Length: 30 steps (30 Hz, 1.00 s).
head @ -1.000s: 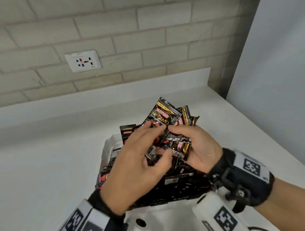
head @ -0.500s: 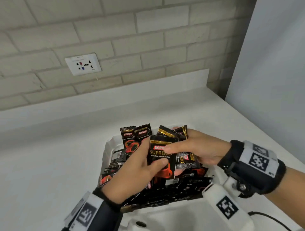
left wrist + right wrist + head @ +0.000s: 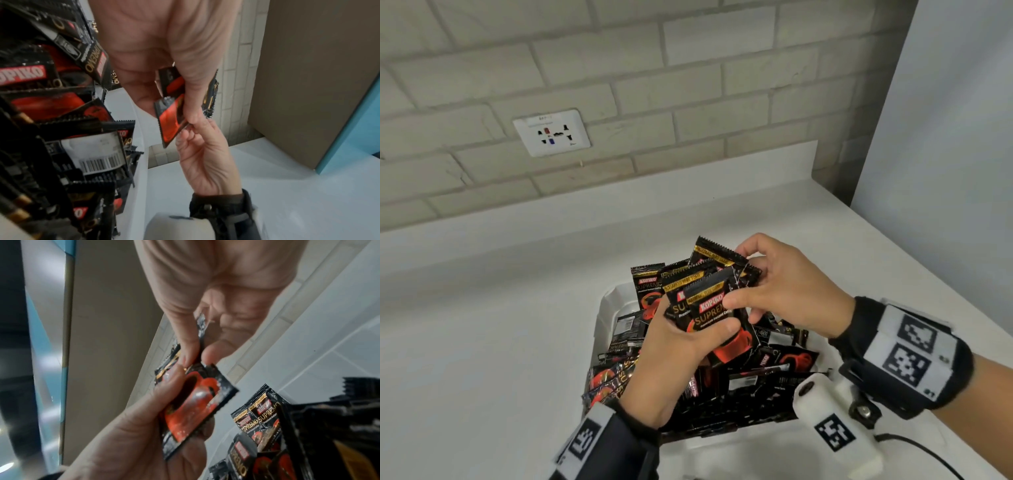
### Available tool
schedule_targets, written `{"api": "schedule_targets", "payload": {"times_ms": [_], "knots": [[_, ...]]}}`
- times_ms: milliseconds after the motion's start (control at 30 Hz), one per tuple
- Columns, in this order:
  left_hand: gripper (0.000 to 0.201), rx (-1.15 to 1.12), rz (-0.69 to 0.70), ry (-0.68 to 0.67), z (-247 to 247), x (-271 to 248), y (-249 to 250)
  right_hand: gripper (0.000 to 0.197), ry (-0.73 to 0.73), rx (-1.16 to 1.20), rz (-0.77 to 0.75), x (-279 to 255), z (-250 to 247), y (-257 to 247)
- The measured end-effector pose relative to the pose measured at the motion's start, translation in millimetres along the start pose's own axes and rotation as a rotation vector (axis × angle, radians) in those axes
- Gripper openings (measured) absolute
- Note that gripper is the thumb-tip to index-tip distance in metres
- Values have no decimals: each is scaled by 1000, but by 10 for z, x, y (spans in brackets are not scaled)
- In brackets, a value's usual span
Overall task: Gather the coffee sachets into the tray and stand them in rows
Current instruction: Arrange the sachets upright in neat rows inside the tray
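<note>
Black-and-red coffee sachets [image 3: 714, 308] form an upright bunch over the white tray [image 3: 613, 301]. My left hand [image 3: 688, 346] grips the bunch from the left, thumb across the front sachet. The right hand [image 3: 753, 287] pinches its right edge, with the index finger on the rear sachet [image 3: 714, 251]. One sachet [image 3: 647, 284] stands behind the bunch at the tray's far left. Several loose sachets [image 3: 774, 373] lie jumbled in the tray. In the left wrist view the left hand [image 3: 185, 97] holds a sachet [image 3: 170, 120]. In the right wrist view the right hand [image 3: 195, 345] pinches a sachet [image 3: 195, 402].
The tray sits on a white counter [image 3: 500, 325] against a brick wall with a socket plate [image 3: 551, 132]. A grey panel [image 3: 945, 137] closes the right side. A black cable [image 3: 914, 445] trails at the lower right, near the counter's front edge.
The fanned sachets came down from above the tray and were squared into one upright bunch. The right hand shifted its pinch to the bunch's right edge.
</note>
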<state>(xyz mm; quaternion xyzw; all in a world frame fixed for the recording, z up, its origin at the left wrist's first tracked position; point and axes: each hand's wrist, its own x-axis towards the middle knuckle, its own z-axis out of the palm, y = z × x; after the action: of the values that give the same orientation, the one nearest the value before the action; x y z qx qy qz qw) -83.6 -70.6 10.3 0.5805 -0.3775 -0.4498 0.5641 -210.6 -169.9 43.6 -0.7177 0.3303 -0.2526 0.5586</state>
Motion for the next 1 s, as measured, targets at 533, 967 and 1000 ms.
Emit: {"api": "schedule_targets", "payload": {"times_ms": [533, 967, 1000], "knots": [[24, -346, -12, 152, -215, 159, -24, 35, 109, -78, 48, 509, -645, 59], [101, -147, -6, 213, -347, 111, -41, 19, -135, -956, 59, 1048, -567, 461], [101, -141, -7, 204, -347, 110, -45, 19, -127, -957, 52, 1075, -564, 465]]}}
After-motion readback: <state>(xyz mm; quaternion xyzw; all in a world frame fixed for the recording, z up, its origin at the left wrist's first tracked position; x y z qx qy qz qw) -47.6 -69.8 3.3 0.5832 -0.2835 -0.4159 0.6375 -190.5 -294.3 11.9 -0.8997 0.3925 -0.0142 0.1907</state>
